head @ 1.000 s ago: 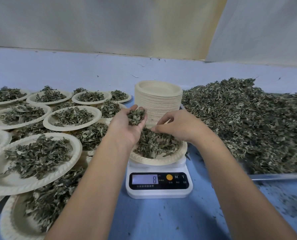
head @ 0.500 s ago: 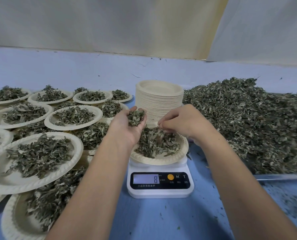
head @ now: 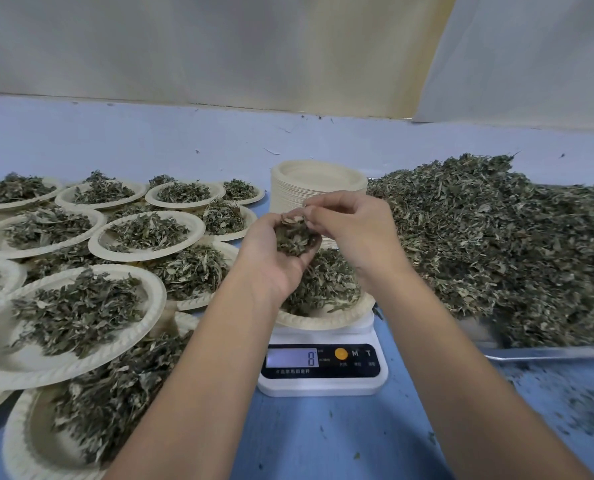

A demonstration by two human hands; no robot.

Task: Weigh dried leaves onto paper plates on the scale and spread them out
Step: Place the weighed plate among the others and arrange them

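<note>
the dried leaves point(head: 294, 237) now being worked are a small heap cupped in the left hand point(head: 275, 268), palm up, fingers loosely curled round it; the right hand point(head: 354, 226) has come up from the plate below, where it was a second ago, and its fingertips point(head: 311, 212) now close in a pinch on the top of that heap; the left hand has not moved; directly under both sets of fingers sits the paper plate point(head: 323, 322) with a mounded portion, on the scale point(head: 323, 384), whose display point(head: 292, 358) reads 8, the same as before; this looks like topping up by pinches from a held reserve, so the weighing seems near its end and the spreading is not yet done.

counted: one scale; one plate on it; one stack of empty plates point(head: 318, 183) just beyond the fingers; one large loose pile point(head: 496, 244) on one metal tray point(head: 548, 353), out past the right hand's knuckles; filled plates point(head: 15, 362) out past the left hand's thumb side, at least eleven, overlapping in layers so the true number cannot be told; all of it on one blue table point(head: 323, 438).
</note>
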